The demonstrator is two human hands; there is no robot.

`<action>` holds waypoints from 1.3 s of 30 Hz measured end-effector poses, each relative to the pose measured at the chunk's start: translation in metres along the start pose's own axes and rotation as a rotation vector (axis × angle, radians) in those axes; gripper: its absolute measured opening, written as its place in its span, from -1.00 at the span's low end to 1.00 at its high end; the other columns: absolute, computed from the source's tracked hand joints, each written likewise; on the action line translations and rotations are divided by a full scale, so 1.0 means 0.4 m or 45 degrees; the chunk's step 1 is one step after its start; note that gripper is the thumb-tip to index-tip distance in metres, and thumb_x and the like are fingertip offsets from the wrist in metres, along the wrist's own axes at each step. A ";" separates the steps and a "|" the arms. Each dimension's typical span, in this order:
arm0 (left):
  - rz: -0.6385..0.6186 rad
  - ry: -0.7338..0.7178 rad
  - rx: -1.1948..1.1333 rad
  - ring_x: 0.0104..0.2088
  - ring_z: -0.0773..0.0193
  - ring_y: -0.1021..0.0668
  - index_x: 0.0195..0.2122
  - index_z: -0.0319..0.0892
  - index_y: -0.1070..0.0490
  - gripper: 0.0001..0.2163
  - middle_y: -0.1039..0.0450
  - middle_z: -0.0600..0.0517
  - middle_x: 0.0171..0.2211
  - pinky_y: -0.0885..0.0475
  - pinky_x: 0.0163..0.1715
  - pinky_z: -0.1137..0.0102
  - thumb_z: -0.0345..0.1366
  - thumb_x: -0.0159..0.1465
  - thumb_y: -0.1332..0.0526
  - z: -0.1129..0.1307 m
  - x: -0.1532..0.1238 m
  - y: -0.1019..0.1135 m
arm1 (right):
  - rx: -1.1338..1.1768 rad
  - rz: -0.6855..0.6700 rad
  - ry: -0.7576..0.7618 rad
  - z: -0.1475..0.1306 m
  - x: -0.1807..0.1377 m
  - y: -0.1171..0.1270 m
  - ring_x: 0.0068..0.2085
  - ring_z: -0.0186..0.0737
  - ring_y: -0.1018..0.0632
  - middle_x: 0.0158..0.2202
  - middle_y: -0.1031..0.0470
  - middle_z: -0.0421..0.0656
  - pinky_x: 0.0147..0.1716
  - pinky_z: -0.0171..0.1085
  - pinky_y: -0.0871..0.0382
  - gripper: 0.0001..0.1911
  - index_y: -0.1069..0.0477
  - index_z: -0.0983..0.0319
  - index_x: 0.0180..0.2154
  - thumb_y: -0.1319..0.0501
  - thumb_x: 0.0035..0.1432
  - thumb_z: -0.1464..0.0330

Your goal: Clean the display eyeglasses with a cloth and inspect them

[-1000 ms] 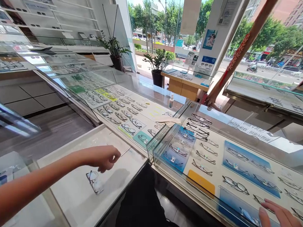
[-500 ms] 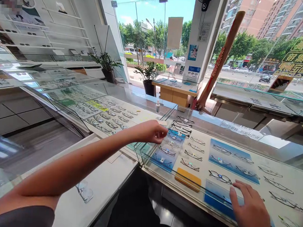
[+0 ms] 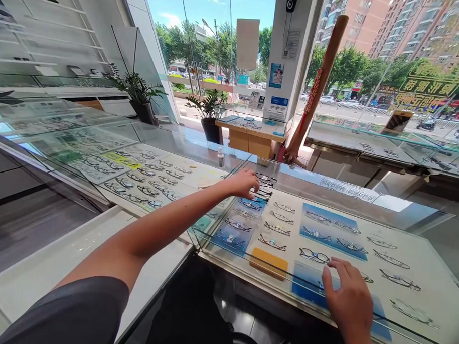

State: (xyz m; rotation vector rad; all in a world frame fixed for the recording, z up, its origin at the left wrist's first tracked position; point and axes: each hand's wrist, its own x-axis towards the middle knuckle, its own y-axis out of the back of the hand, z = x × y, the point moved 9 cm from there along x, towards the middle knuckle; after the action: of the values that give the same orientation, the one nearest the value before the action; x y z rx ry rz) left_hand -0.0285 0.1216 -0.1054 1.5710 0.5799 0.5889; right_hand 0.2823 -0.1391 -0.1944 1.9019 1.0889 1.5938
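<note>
Glass tops seal both display counters (image 3: 364,197), barring any reach from above to the eyeglass frames (image 3: 276,228) below. A small bottle (image 3: 220,157) stands on the glass at the far corner joint. The white pulled-out tray (image 3: 41,266), near left, lies open overhead.

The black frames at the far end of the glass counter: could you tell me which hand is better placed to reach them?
Probably the left hand: its fingertips already reach the black frames.
</note>
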 end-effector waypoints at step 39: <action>-0.044 0.018 -0.092 -0.07 0.01 -0.55 -0.39 -0.14 -0.54 -0.87 -0.69 -0.04 -0.29 -0.22 0.00 0.20 -0.39 0.17 -0.49 0.050 -0.307 -0.038 | -0.038 -0.070 -0.030 0.070 -0.017 -0.040 -0.03 0.22 -0.67 0.01 -0.70 0.01 -0.03 0.13 -0.55 -0.47 -0.62 0.18 -0.07 -0.07 0.46 -0.05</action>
State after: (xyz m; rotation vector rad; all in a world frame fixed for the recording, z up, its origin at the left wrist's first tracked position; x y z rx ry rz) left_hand -0.1059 0.0253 -0.1259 1.4873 0.5893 0.5891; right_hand 0.3042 -0.1304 -0.2175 1.8509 1.0917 1.5459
